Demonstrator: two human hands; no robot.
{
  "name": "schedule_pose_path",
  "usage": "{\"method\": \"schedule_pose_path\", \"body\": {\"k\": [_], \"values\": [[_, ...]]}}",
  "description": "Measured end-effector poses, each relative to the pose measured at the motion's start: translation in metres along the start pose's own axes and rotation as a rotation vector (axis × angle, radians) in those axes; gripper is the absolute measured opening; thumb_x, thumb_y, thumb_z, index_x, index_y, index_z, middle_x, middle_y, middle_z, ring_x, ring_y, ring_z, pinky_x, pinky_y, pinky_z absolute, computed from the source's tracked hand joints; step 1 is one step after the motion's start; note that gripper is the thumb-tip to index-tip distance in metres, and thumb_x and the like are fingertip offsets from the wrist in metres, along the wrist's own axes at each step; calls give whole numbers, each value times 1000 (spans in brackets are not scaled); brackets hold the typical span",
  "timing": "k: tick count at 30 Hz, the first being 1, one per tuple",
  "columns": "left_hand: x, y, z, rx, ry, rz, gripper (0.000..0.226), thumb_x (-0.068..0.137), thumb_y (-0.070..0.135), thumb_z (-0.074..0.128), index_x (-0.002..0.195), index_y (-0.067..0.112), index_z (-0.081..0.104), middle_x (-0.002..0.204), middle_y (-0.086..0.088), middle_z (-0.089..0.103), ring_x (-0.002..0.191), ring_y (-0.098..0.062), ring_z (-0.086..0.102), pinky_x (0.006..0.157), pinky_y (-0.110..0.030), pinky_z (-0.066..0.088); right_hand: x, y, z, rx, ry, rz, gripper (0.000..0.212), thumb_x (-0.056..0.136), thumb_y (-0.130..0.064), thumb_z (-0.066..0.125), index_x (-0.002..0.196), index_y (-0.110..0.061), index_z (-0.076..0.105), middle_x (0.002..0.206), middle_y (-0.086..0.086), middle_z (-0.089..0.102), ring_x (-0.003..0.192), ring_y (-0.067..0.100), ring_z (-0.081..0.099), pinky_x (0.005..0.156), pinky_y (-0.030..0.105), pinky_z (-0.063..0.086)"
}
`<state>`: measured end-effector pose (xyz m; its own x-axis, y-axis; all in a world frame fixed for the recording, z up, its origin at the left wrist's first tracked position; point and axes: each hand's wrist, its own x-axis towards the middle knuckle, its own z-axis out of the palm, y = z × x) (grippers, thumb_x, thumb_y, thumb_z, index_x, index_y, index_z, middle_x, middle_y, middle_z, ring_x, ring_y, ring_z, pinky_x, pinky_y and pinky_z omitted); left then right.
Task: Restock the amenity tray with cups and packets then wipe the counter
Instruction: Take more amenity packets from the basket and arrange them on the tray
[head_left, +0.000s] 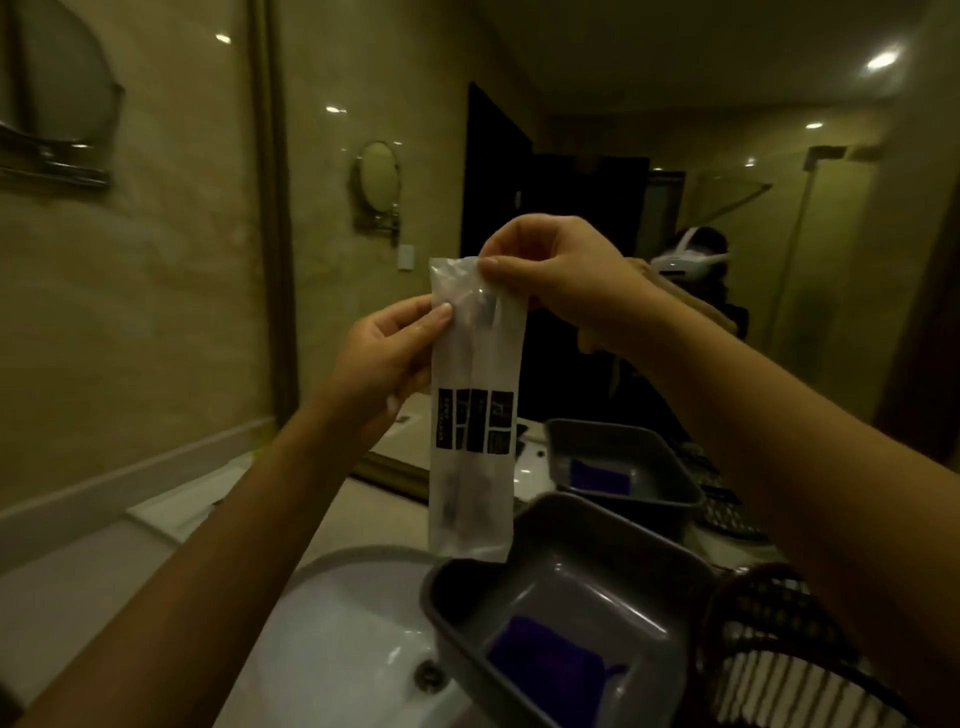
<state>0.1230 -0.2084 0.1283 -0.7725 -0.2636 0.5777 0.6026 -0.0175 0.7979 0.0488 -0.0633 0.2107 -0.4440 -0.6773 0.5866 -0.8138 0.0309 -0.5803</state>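
Note:
I hold a long translucent amenity packet (474, 415) with a black printed label upright in front of the mirror. My right hand (558, 270) pinches its top edge. My left hand (387, 358) grips its left side a little lower. The packet's bottom end hangs just above the rim of a grey plastic tray (597, 551) that stands on the counter beside the sink. A purple packet or cloth (545, 662) lies flat in the tray's bottom. No cups are in view.
A white sink basin (343, 623) with a metal drain lies below left of the tray. A striped dark basket (779, 654) stands at the tray's right. A folded white towel (176, 506) lies on the counter at left. The wall mirror (623, 182) reflects the tray and a person.

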Motion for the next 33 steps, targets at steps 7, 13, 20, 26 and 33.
{"method": "schedule_pose_path", "body": {"k": [7,13,20,26,33], "values": [[-24,20,-130,59,129,-83,19,85,18,55,100,17,66,90,0,75,89,-15,69,67,-23,56,56,-16,126,131,-40,16,8,87,-16,61,92,-10,63,78,-3,61,70,6,59,59,14,49],[-43,37,-237,71,146,-141,25,75,23,60,99,19,67,92,1,75,91,-14,69,69,-25,56,98,-32,226,218,-74,45,4,87,-17,60,88,-13,62,79,-4,61,72,7,59,58,12,49],[-60,42,-338,164,249,-197,18,89,20,53,95,21,69,88,6,74,86,-10,67,65,-23,52,134,-42,326,329,-136,76,5,88,-13,58,85,-17,61,80,-2,61,73,8,59,64,17,50],[-67,35,-400,212,287,-227,18,90,20,52,100,21,66,86,9,74,79,-5,68,60,-18,52,162,-41,385,338,-214,64,12,88,-8,58,80,-17,58,77,-1,59,71,11,55,65,22,47],[-54,-1,-464,141,287,-257,20,90,18,49,103,17,64,89,1,72,78,-8,68,64,-21,55,201,-13,444,303,-228,87,7,89,-13,57,83,-14,59,76,-3,58,68,7,56,60,14,47]]}}
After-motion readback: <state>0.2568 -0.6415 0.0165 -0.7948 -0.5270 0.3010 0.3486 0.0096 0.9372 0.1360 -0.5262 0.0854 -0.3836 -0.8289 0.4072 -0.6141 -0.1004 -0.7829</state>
